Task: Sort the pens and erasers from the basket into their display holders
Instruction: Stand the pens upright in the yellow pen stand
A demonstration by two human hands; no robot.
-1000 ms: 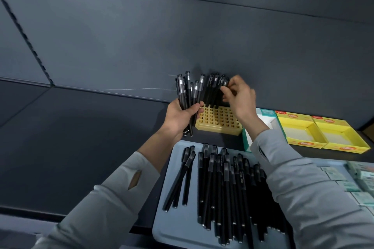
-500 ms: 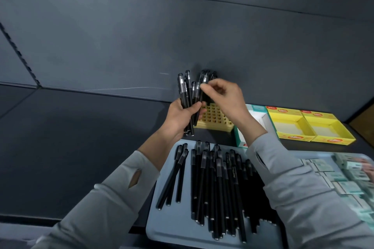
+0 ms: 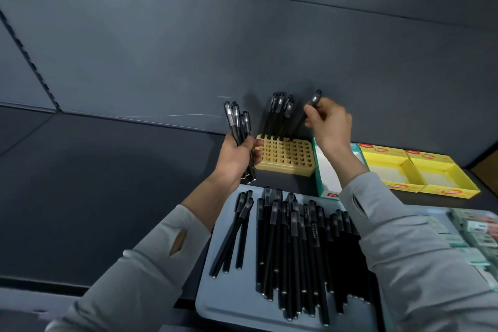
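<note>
R fingertips [image 3: 312, 114] pinched one black pen [image 3: 314, 100] just below its capped top. The pen's long axis ran steeply down and L from the fingers, cap up, lower end at the back row of the yellow holder [image 3: 288, 156]; whether the tip was already in a hole or only at its mouth I couldn't tell, too small. Judged from that, the coming move turned on the lean: cap sat R of the tip, so the shaft wanted standing up over the hole, then a straight push down.

R hand [image 3: 330, 124] hung above the holder's back R corner, back of hand toward the camera, wrist bent. Its forearm rose from near and R of the holder, across the teal box [image 3: 327, 170].

Standing pens [image 3: 277, 113] filled a few back-row holes just L of the held one, leaning slightly; other holes showed bare.

L hand [image 3: 237, 155] sat at the holder's L end, fingers curled round a bundle of pens [image 3: 237, 122], caps up, roughly upright; touching the holder or just beside it, couldn't tell. R hand was the nearer to the target hole.

Nearer than the holder lay the basket [image 3: 237, 304] w/ loose pens [image 3: 293, 245] lying lengthwise; erasers [image 3: 474, 232] lay near and well R of the holder; yellow boxes [image 3: 420, 170] sat R of the teal box.
</note>
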